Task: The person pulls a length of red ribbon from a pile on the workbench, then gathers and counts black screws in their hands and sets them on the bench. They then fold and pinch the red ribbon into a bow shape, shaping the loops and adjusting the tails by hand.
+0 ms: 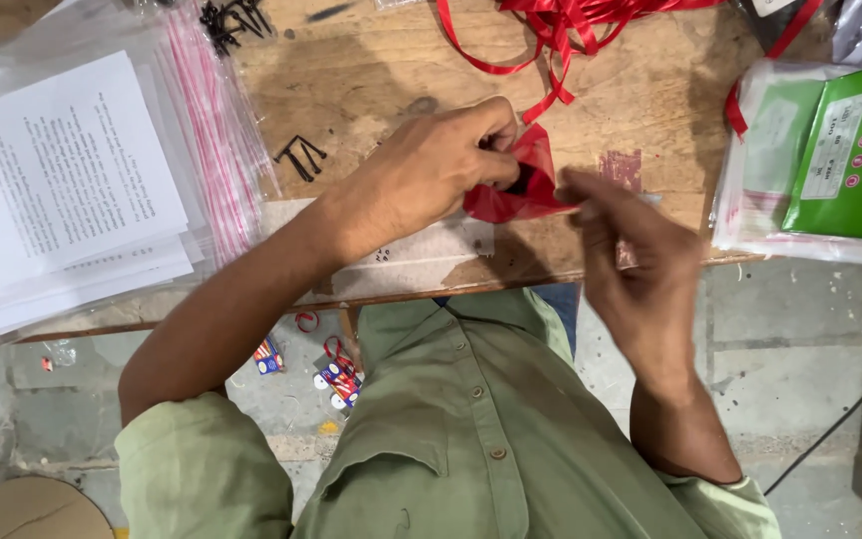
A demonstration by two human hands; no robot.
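Note:
Both my hands meet over the front edge of a worn wooden table (371, 70). My left hand (431, 165) pinches the top of a small red translucent pouch (521, 190), fingers curled around it. My right hand (631, 250) holds the pouch's right lower edge between thumb and fingertips. Something dark shows inside the pouch; I cannot tell what it is. A red ribbon (551, 40) trails from the pouch area up to a tangled red heap at the table's far side.
Stacked clear bags with printed sheets (62, 180) and red-striped zip edges lie at the left. Small black clips (301, 157) lie near them. Bags with green packets (830, 160) sit at the right. Scraps litter the concrete floor (336, 379) below.

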